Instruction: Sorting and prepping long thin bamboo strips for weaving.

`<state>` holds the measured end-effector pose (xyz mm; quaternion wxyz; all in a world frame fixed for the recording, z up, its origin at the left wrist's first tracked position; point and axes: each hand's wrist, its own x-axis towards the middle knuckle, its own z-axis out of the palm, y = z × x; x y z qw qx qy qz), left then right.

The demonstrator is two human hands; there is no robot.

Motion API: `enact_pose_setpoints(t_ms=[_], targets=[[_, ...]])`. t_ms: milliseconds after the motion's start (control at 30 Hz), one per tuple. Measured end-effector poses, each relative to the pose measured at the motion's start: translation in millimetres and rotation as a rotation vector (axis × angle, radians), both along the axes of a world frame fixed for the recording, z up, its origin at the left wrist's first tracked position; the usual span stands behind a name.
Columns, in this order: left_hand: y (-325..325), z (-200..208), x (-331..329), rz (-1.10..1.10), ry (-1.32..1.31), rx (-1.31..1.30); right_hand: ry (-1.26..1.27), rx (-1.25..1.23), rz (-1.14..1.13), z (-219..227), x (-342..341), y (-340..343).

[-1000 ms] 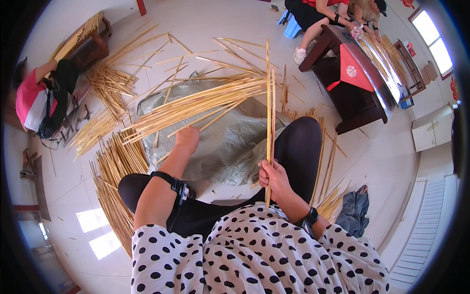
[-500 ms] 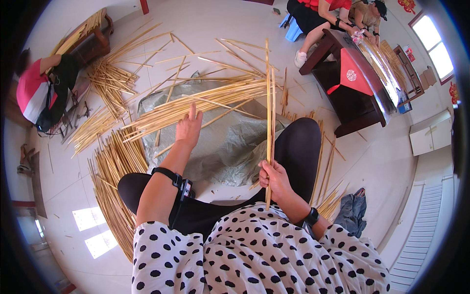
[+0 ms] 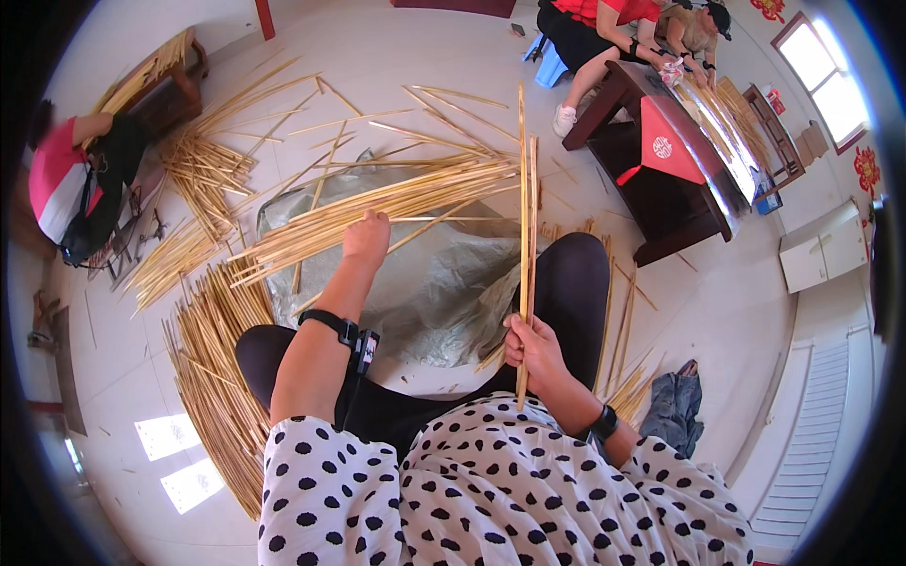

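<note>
My right hand (image 3: 540, 353) is closed around a few long straw-coloured stalks (image 3: 526, 226), held nearly upright in front of my right knee. Over the loose heap of similar stalks (image 3: 444, 184) lying across a grey-green plastic sheet (image 3: 415, 297), my left hand (image 3: 366, 236) has its fingers curled down. One thin stalk (image 3: 444, 220) runs out to the right from those fingers, which seem closed on it. Their tips are partly hidden behind the back of the hand.
A thick pile of stalks (image 3: 212, 377) lies by my left knee, more stalks (image 3: 212, 170) scatter beyond. Dark jeans-like cloth (image 3: 675, 410) lies at right. One person (image 3: 71, 179) sits far left; two others work at a dark wooden table (image 3: 675, 203), far right.
My left hand's fingers, stretched out over the heap before, are now curled down at it. My right hand still grips the upright stalks. The whole view has shifted slightly.
</note>
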<state>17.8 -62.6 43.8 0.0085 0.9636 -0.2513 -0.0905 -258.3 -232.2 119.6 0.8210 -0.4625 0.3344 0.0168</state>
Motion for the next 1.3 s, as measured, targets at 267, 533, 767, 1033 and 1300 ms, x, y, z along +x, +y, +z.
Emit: enact_pose_setpoints(t_ms=[267,533,767,1033,1300], targets=[[38,-22,-8,0.021,-0.024,0.081,0.015,0.039,0.031,-4,4,5],[56,-32,-49,0.032,0.14,0.0,-0.003,0.051,0.048,-6,1,7],[70,-42,-44,-0.15,0.199,0.089,-0.036,0.047,0.042,-5,-2,10],[67,27,-51,-0.298,0.667,0.025,-0.087,0.045,-0.105,1,0,12],[45,67,-85,-0.17,1.362,-0.878,-0.262,0.053,-0.157,6,8,15]])
